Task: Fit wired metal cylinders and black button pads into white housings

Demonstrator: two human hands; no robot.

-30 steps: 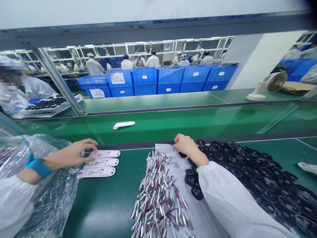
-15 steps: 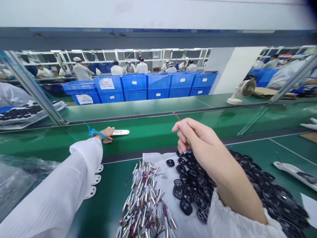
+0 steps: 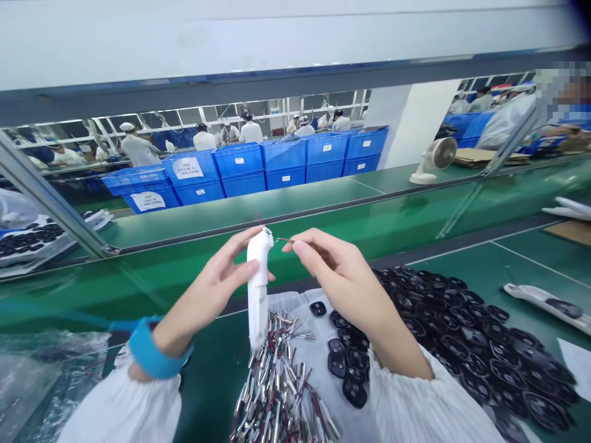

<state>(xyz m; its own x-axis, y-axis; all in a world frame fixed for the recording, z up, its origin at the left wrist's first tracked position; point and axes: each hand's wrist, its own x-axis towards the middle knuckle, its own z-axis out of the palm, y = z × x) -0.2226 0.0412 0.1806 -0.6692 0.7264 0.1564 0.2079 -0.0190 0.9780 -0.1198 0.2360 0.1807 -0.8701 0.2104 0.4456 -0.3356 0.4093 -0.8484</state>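
Note:
My left hand (image 3: 221, 277), with a blue band at its wrist, grips a white plastic housing (image 3: 258, 289) held upright, its narrow top end angled toward the right. A thin red wire stands up behind that top end. Close by, my right hand (image 3: 327, 258) pinches a thin dark red wire (image 3: 286, 240) between thumb and fingertips, its bare tip near the housing's top; whether they touch I cannot tell. Below lies a heap of small silver cylinders with wires (image 3: 281, 381). To its right are many black plastic parts (image 3: 462, 344).
Behind my hands a green conveyor belt (image 3: 184, 252) crosses the bench. Another white housing (image 3: 549, 307) lies at right. A clear plastic bag (image 3: 46, 375) is at left. A small fan (image 3: 434, 160) stands beyond the belt, with blue bins (image 3: 240, 161) and people farther back.
My left hand has come back from the belt with the white housing and raised it upright. My right hand has moved left and lower, bringing the wire beside the housing's top.

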